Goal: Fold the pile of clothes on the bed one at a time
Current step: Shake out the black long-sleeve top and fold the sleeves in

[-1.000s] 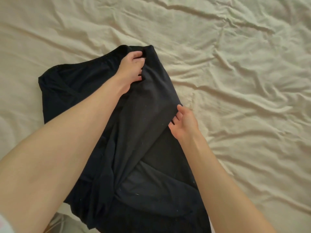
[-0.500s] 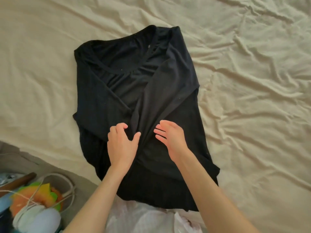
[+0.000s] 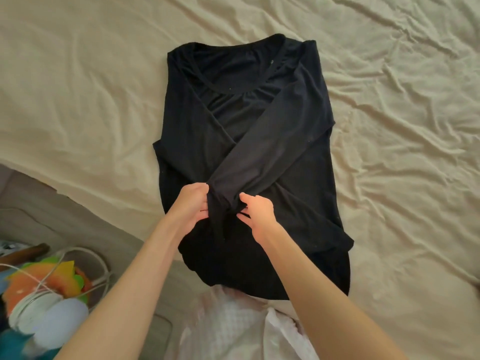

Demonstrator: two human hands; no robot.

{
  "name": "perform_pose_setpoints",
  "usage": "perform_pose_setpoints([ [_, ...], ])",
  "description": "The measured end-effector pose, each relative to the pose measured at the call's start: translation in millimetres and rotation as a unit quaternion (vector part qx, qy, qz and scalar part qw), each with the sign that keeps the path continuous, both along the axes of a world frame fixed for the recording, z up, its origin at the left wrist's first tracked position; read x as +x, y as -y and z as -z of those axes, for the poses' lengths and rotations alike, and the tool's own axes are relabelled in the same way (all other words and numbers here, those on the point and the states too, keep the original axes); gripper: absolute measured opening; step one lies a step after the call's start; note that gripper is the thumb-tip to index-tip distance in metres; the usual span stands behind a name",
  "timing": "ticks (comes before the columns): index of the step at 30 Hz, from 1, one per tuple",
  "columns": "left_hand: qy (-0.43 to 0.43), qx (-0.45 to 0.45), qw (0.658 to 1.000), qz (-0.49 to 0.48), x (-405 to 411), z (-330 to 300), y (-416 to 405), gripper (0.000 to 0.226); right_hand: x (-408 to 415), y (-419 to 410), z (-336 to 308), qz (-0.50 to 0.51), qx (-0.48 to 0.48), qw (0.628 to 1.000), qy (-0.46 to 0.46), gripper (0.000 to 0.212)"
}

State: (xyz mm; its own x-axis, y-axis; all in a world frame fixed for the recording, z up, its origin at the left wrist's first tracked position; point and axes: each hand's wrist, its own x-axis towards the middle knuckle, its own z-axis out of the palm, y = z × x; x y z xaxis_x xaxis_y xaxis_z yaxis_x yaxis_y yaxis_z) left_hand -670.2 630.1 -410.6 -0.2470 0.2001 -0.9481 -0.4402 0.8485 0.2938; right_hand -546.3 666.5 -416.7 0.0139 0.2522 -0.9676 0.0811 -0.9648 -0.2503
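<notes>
Wrinkled beige bedsheet [image 3: 389,126] covers the working surface from the top of the view to the right edge. No brand, label or legible writing shows on any item; a small pale dot at the back of the neckline is too small to read.

Your black long-sleeved top [image 3: 298,178] lies flat on the sheet at the centre, neckline away from you and hem toward you. Its left side is folded inward. Its right sleeve [image 3: 259,157] crosses the body diagonally, running from the far right shoulder down to your hands.

Your left hand [image 3: 192,206] grips the cuff end of the sleeve, fingers curled round the fabric on its left side. Your right hand [image 3: 258,213] pinches the same cuff end from the right, thumb on top and fingers tucked beneath the cloth. Both hands sit just beside each other, over the lower middle of the top.

Both forearms reach forward from the bottom of the view and converge toward the cuff, wrists roughly straight.

At the near edge, a white garment [image 3: 233,331] lies partly under the hem. At the lower left, a white cable [image 3: 85,261] loops over colourful, blurred clutter [image 3: 44,281].
</notes>
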Motion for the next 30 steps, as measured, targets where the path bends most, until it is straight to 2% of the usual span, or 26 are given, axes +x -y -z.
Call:
perform_pose_setpoints([
  [1,0.017,0.002,1.0,0.005,-3.5,-1.0,2.7,0.037,-3.5,2.0,-2.0,0.01,-0.001,1.0,-0.015,0.01],
  [3,0.025,0.024,0.999,0.017,-8.4,-0.6,5.8,0.038,-5.1,8.1,-5.3,0.042,-0.009,0.996,-0.076,0.016],
  [5,0.018,0.037,0.999,0.028,-11.4,2.1,5.1,0.036,-2.1,17.0,-7.1,0.032,0.002,0.993,-0.114,0.017],
  [7,-0.036,0.043,0.995,0.082,-12.1,6.0,4.8,0.031,4.3,28.1,-9.5,-0.032,0.046,0.995,-0.08,0.009],
  [10,-0.129,0.089,0.972,0.174,-10.4,6.1,10.4,0.022,14.9,43.5,-14.5,-0.107,0.113,0.988,-0.015,0.021],
  [13,-0.107,0.094,0.967,0.213,-3.6,5.9,23.4,0.045,24.8,52.2,-20.4,-0.09,0.134,0.987,-0.027,0.03],
  [15,-0.078,0.087,0.97,0.215,9.2,10.0,37.4,0.041,29.0,52.9,-24.6,-0.075,0.136,0.987,-0.038,0.028],
  [17,-0.094,0.071,0.972,0.201,21.9,15.3,54.5,0.028,30.0,52.0,-28.7,-0.08,0.148,0.985,-0.036,0.02],
  [19,-0.117,0.055,0.98,0.149,24.8,18.8,69.7,0.027,31.6,50.6,-28.7,-0.115,0.184,0.976,0.009,0.015],
  [22,-0.104,0.069,0.988,0.091,11.9,20.2,79.3,0.026,38.2,49.8,-29.6,-0.164,0.232,0.957,0.063,0.022],
  [27,-0.071,0.132,0.985,0.084,-2.5,19.3,70.7,0.026,43.3,51.7,-26.3,-0.093,0.17,0.981,-0.032,0.029],
  [30,-0.02,0.07,0.986,0.151,4.1,21.4,78.2,0.031,39.8,63.3,-16.0,-0.115,0.107,0.984,-0.077,0.026],
])
